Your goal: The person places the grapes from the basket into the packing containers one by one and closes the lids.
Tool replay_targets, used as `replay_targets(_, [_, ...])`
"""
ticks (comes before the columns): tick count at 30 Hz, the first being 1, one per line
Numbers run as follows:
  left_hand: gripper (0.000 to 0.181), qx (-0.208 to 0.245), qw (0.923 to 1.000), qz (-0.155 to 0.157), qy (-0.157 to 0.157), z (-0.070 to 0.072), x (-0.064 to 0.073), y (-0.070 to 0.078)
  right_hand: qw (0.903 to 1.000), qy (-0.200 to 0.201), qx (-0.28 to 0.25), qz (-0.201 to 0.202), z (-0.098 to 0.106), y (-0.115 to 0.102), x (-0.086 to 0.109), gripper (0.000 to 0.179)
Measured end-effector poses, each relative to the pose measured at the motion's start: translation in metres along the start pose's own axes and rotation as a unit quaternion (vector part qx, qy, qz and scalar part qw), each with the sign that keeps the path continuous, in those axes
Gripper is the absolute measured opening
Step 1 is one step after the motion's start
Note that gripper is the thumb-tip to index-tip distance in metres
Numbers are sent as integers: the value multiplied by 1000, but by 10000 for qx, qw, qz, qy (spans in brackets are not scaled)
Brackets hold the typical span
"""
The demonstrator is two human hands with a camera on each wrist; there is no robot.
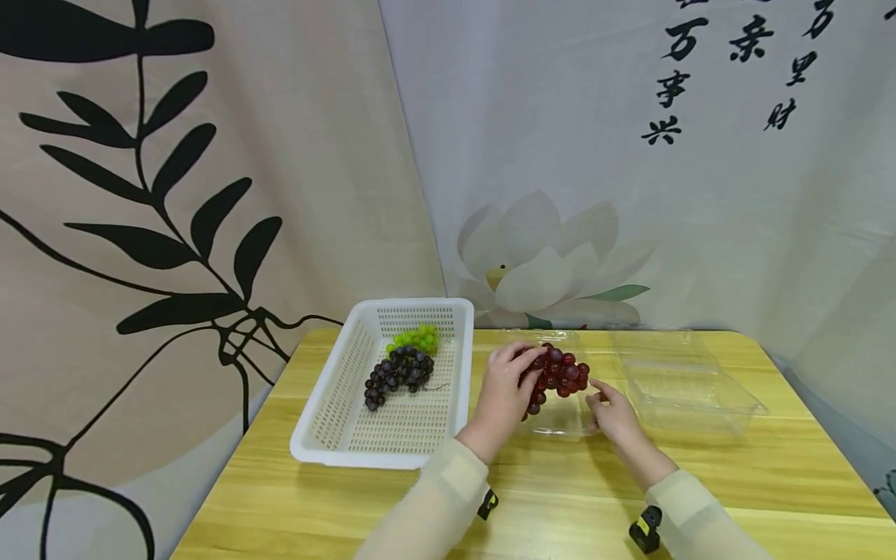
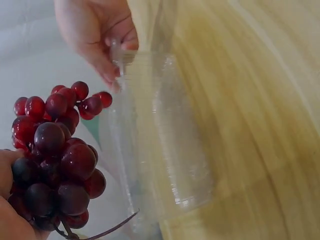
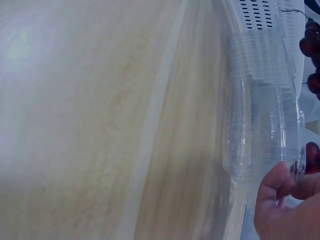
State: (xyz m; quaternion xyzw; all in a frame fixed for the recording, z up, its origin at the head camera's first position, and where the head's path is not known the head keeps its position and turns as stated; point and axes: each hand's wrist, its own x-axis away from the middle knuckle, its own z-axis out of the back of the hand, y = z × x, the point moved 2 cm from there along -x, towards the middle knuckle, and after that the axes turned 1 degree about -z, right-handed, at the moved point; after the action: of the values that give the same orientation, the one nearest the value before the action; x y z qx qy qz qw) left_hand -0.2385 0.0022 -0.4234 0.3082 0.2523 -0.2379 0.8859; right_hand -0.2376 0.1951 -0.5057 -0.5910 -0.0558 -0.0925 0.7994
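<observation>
In my left hand (image 1: 502,393) I grip a bunch of red grapes (image 1: 562,372), a thin stem trailing from it in the left wrist view. The bunch hangs over a clear plastic box (image 1: 560,424) on the table. My right hand (image 1: 614,416) pinches the rim of that box at its right side, thumb and finger on the edge, as the right wrist view shows. The see-through wall of the box (image 3: 265,120) stands below the pinching fingers. In the left wrist view the grapes (image 2: 55,160) are held apart from the box (image 2: 165,135).
A white perforated basket (image 1: 381,459) on the left holds black grapes (image 1: 399,375) and green grapes (image 1: 416,340). Right of my hands stands another clear plastic box (image 1: 689,389) with its lid raised. A printed curtain (image 1: 336,155) hangs behind the wooden table (image 1: 259,490).
</observation>
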Motion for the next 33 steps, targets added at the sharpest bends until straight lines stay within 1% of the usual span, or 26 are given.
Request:
replay_targets(5, [31,-76,9993,337,-133,-11,5,-3,9999,-39,-132,-82,0,1,-1,49])
replay_targets(12, [30,-90,9983,575,-27,-21,7,-2,9999,-28,-129,-80,0,1,-1,49])
replay_targets(17, [29,-133,9970,743,-151,-28,11,-3,10000,-2,-85,-37,0,2,-2,49])
replay_targets(23, [28,-149,9957,901,-171,-34,12,-4,10000,2,-53,-37,0,1,-2,48])
replay_targets(25, [28,-232,9948,956,-246,-35,10,-3,10000,-2,-79,-32,0,0,-2,48])
replay_targets(26, [28,-282,9942,980,-341,-36,10,-3,10000,0,-88,-28,0,0,-1,48])
replay_targets(29, [28,-521,9925,922,-604,-38,7,-1,9999,9,-106,-9,-1,0,-1,47])
replay_targets(33, [29,-887,9875,837,-1001,-42,5,-1,9999,2,-102,-17,0,1,-1,47])
